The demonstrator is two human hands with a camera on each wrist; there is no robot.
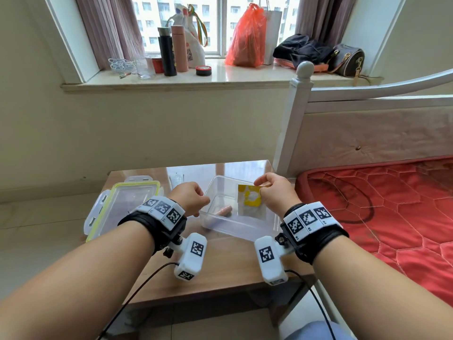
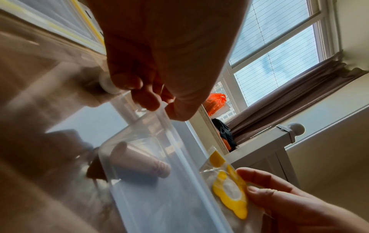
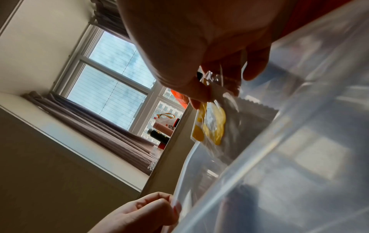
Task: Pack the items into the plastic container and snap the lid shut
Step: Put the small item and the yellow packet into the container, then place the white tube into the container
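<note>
A clear plastic container point(image 1: 247, 230) stands open on the wooden table point(image 1: 220, 271). A pinkish sausage-like item point(image 1: 223, 211) lies on its floor, also seen through the wall as the pink item point(image 2: 139, 160). My right hand point(image 1: 274, 192) pinches the top edge of a clear packet with a yellow print point(image 1: 250, 200), which hangs upright inside the container; the packet point(image 3: 211, 124) shows under the right hand point(image 3: 201, 55). My left hand point(image 1: 192, 197) grips the container's left rim, thumb and fingers point(image 2: 147, 97) pinching the edge. The yellow-sealed lid point(image 1: 122, 207) lies flat to the left.
A white tube point(image 1: 177, 178) lies on the table behind the container. A bed with a red quilt point(image 1: 382, 207) and a white bedpost point(image 1: 294, 119) stand at the right. The window sill point(image 1: 196, 77) holds bottles and bags.
</note>
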